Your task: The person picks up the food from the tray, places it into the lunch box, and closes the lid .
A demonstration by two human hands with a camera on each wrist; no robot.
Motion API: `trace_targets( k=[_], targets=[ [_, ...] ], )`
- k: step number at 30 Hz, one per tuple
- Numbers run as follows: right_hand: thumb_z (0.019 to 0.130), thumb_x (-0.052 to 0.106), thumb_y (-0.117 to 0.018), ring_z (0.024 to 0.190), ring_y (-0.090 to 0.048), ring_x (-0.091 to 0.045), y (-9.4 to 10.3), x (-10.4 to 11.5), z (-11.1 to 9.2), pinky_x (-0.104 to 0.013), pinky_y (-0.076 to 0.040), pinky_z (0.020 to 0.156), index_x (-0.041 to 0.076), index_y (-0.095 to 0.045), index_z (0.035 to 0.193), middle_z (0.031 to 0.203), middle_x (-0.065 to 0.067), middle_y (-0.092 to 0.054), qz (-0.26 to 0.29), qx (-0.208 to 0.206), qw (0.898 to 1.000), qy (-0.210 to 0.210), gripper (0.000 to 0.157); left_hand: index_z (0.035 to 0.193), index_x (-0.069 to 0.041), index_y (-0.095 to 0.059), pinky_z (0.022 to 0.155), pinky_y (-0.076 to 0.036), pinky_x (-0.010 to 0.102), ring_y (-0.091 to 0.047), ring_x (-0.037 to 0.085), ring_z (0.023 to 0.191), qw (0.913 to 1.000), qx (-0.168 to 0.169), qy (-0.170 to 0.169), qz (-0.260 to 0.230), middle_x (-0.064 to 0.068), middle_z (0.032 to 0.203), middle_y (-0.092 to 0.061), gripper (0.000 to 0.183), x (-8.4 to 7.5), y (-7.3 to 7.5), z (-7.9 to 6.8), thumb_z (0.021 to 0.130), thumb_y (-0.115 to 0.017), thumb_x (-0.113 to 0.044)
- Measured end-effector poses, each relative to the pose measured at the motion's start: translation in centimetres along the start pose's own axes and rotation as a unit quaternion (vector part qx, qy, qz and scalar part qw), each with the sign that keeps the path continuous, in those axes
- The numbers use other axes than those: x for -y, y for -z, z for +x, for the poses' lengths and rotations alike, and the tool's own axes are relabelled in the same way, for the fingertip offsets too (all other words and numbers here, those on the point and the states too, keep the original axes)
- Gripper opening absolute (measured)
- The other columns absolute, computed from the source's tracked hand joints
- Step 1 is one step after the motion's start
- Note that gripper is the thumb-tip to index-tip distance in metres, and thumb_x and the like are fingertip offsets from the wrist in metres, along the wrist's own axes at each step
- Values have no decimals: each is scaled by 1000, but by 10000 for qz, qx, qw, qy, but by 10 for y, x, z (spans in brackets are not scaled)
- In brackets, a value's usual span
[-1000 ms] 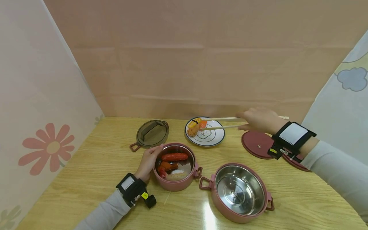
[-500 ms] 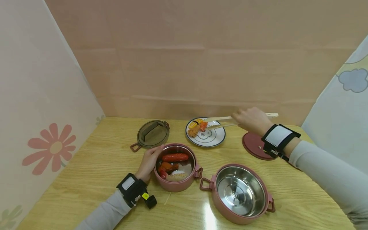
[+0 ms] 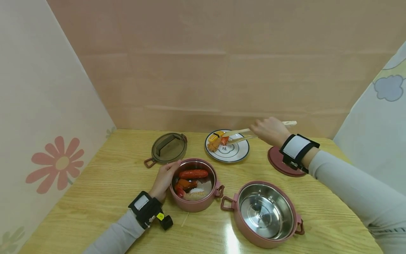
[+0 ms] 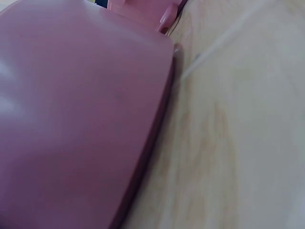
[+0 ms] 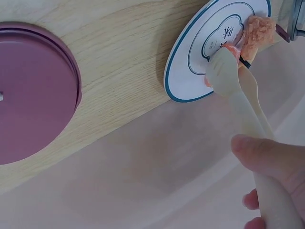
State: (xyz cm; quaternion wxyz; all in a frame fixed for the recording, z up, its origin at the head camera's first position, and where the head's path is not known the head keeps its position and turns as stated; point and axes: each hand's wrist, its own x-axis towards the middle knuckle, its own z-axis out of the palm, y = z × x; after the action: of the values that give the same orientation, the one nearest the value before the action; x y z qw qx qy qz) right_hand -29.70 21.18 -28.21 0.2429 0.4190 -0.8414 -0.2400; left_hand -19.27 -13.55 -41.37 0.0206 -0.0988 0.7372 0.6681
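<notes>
Tongs [image 3: 238,131] over the plate [image 3: 234,154]

The right hand [image 3: 269,130] grips the tongs, their tips at a red piece [image 3: 224,140] on the plate; whether they pinch it is unclear. The plate lies near the back edge of the desk [image 3: 111,183], gaps parting it from the small pot [image 3: 195,206] and red lid [image 3: 279,163], which a wristband [image 3: 296,146] partly covers. The left hand [image 3: 164,178] touches the pot's rim; how far its fingers curl cannot be told.

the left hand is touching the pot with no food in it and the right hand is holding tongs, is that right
Not quite: the pot the left hand touches has food in it, as the head view shows. The right hand is holding tongs.
</notes>
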Motion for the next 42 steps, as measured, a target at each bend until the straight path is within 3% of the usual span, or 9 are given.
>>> trace_targets(
  k=[5, 15, 21, 27, 30, 37, 42],
  targets=[
    [74, -9, -64, 51, -50, -19, -2, -3, 6, -31, -43, 40, 4, -56, 72, 63, -8, -59, -173, -100, 9997, 113, 15, 118, -5, -65, 104, -39, 40, -56, 22, 111, 10000, 89, -7, -44, 11, 117, -65, 51, -2, 0, 1, 89, -54, -46],
    [74, -3, -68, 48, -48, -14, 11, 1, 33, -33, -49, 43, 9, -60, 59, 55, -4, -59, -347, 217, 9990, 197, 20, 121, -4, -64, 105, -39, 43, -52, 24, 118, 10000, 21, 25, 40, 13, 123, -63, 52, -3, 7, -3, 91, -51, -45],
    [72, 2, -69, 52, -55, -16, 21, 2, 42, -33, -52, 49, 12, -61, 56, 58, -2, -63, -460, 735, 9956, 367, 21, 121, -4, -63, 98, -46, 38, -55, 21, 113, 9999, -144, 16, 63, 13, 123, -63, 51, -2, 16, -7, 93, -50, -43],
    [71, 8, -72, 53, -55, -15, 30, 4, 45, -31, -51, 52, 14, -61, 56, 59, 0, -64, -544, 1100, 9915, 424, 20, 122, -4, -63, 99, -44, 39, -54, 21, 112, 9981, -370, 62, 497, 12, 121, -63, 52, -3, 37, -8, 95, -45, -45],
    [71, 8, -72, 52, -51, -14, 30, 3, 42, -30, -49, 51, 15, -57, 52, 56, 1, -61, -572, 1074, 9916, 434, 25, 122, -3, -62, 95, -45, 34, -53, 20, 108, 9972, -536, 91, 519, 12, 119, -63, 53, -2, 51, -7, 95, -44, -44],
    [71, 8, -71, 49, -48, -13, 25, -3, 33, -31, -48, 48, 17, -54, 51, 54, 3, -59, -476, 946, 9929, 544, 28, 131, -3, -56, 99, -43, 31, -49, 18, 117, 9950, -878, 200, 425, 14, 133, -55, 55, -1, 79, -8, 97, -41, -44],
    [72, 5, -69, 47, -45, -12, 25, -7, 27, -31, -48, 45, 17, -52, 50, 53, 3, -57, -315, 846, 9941, 597, 30, 132, -1, -54, 90, -44, 16, -47, 17, 121, 9935, -1072, 210, 309, 14, 137, -51, 55, -2, 89, -8, 97, -42, -42]
  ],
)
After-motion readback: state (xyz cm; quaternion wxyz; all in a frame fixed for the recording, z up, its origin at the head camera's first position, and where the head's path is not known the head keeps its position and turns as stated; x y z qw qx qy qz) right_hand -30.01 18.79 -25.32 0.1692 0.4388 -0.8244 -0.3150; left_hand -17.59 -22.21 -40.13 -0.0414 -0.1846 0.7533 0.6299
